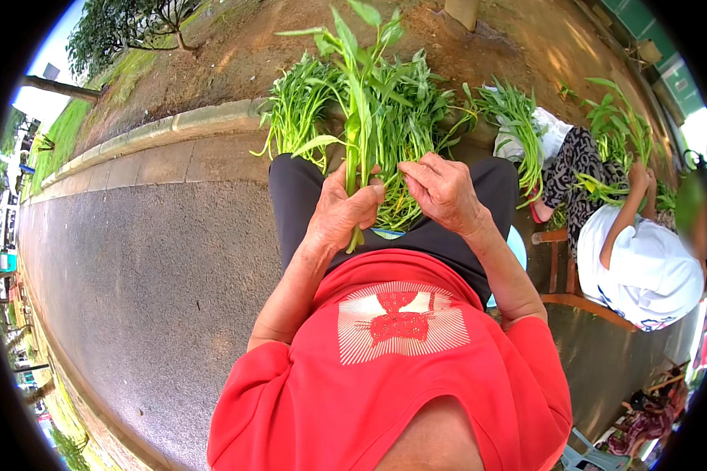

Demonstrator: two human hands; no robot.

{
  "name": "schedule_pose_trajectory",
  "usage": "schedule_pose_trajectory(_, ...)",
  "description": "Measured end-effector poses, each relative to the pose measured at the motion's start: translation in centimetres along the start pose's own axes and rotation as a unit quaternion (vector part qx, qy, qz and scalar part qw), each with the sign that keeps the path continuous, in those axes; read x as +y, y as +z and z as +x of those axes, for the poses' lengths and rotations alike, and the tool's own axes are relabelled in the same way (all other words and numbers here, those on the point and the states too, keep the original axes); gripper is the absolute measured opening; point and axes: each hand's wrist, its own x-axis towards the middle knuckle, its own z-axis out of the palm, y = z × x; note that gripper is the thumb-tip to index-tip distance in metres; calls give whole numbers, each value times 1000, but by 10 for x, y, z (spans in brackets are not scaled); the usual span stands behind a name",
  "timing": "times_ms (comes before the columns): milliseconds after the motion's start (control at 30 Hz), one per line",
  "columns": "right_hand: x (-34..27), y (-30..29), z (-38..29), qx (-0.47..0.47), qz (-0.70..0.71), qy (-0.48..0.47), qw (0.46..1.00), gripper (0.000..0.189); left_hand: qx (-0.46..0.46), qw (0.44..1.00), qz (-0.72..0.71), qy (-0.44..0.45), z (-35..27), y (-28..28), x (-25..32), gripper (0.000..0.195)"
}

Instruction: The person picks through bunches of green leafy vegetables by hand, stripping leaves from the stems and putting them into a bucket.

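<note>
My left hand (pixel 344 209) is closed around a small upright bunch of leafy water spinach stalks (pixel 358 126); the cut ends stick out below the fist. To its right, the thumb and fingertips of my right hand (pixel 448 191) are pinched together at a thin green stem (pixel 399 175). Behind both hands a large heap of the same greens (pixel 409 109) lies between and beyond my knees. Some loose, partly yellowed stems (pixel 397 212) fill the space below my fingers, above a blue-edged thing whose shape is mostly hidden.
At right a person in a white shirt (pixel 636 259) sits on a wooden chair (pixel 589 309), hands on similar greens (pixel 621 126). Another bunch (pixel 521 129) lies between us. A stone kerb (pixel 212 122) runs behind the heap, with asphalt (pixel 153 265) to the left. A light-blue thing (pixel 515 250) shows beside my thigh.
</note>
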Motion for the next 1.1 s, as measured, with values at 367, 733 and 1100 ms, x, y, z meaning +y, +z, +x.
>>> schedule_pose_trajectory(367, 12, -21, 8, -32, 96, 64, 993, 20, -20, 998, 48, -37, -3, -1, 3, 31)
schedule_pose_trajectory(733, 11, 0, -6, 44, 105, 96, 989, 5, -1, 999, 34, -21, -2, 3, -2, 29)
schedule_pose_trajectory(1100, 25, 37, -12, 210, 296, 352, 863, 14, -9, 999, -40, 3, 3, 3, -5, 22)
